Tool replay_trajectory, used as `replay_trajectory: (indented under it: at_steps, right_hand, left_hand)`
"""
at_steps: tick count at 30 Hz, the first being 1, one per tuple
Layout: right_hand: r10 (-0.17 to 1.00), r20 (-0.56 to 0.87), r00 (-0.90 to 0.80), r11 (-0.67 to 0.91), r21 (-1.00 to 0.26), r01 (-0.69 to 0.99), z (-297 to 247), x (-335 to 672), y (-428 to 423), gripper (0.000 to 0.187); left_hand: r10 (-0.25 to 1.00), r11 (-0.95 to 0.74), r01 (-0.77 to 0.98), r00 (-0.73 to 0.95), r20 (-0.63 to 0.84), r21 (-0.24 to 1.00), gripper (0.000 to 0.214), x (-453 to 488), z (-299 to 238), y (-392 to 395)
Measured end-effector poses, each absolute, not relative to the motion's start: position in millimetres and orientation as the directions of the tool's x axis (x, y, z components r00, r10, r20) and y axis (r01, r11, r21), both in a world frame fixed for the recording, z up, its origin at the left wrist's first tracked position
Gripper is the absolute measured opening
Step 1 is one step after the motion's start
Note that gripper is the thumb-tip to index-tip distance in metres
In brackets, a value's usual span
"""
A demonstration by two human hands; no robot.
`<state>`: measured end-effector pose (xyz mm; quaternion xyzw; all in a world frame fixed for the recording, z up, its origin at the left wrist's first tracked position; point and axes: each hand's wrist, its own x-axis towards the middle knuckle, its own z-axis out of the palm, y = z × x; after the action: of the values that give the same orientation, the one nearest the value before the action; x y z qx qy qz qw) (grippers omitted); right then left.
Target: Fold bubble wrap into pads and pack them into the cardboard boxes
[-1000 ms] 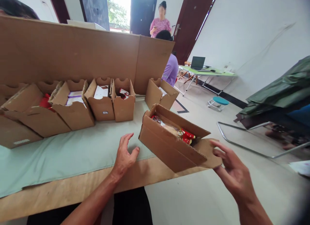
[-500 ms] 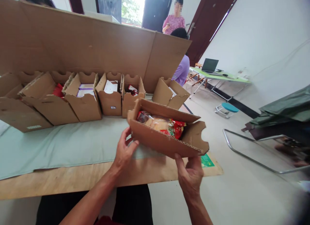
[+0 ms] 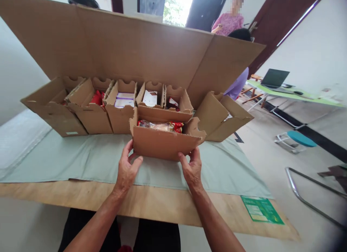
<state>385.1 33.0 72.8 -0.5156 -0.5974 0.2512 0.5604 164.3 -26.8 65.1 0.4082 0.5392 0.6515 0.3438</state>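
I hold a small open cardboard box (image 3: 162,143) just above the pale green cloth (image 3: 81,161) on the wooden table (image 3: 168,205). My left hand (image 3: 126,167) grips its lower left corner and my right hand (image 3: 192,167) grips its lower right corner. Red and clear snack packets (image 3: 162,126) lie inside it. Directly behind it stands a row of several similar open cardboard boxes (image 3: 94,107) with red packets and white cards in them.
A tall cardboard sheet (image 3: 130,49) stands behind the row. Another open box (image 3: 225,116) sits at the right end. A green sticker (image 3: 261,209) lies on the table edge. Two people are beyond the cardboard; a laptop table (image 3: 287,91) and blue stool (image 3: 296,139) stand at right.
The box has swung from off the table's right edge to the middle of the cloth, in front of the row. My left hand took hold of it; my right hand shifted under its corner.
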Motion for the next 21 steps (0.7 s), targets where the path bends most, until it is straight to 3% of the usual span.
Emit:
replay_trajectory:
  at_steps: [4,8,14,18,21]
  right_hand:
    - [0.944,0.305,0.126,0.236,-0.891,0.389,56.3,389.8,30.9,0.048]
    - [0.977,0.195,0.083,0.136,-0.878,0.458,48.5,394.1,41.3,0.054]
    - [0.984,0.176,0.037,0.119,-0.789,0.603,51.7,396.6,50.9,0.049]
    - [0.983,0.179,0.048,0.104,-0.747,0.657,50.3,397.5,51.9,0.05]
    - [0.985,0.159,0.067,0.074,-0.739,0.67,50.4,396.0,53.0,0.053]
  left_hand:
    - [0.887,-0.188,0.047,-0.421,0.19,0.981,0.07,167.3,58.4,-32.2]
    - [0.894,-0.169,0.155,-0.392,0.218,0.973,0.059,160.3,59.6,-43.7]
    - [0.857,-0.054,0.395,-0.452,0.245,0.917,0.041,115.5,57.0,-83.7]
    - [0.726,0.045,0.687,-0.521,0.449,0.725,0.032,25.7,56.2,-104.1]
    - [0.672,0.362,0.771,-0.605,0.426,0.523,0.035,-61.7,68.6,-113.8]
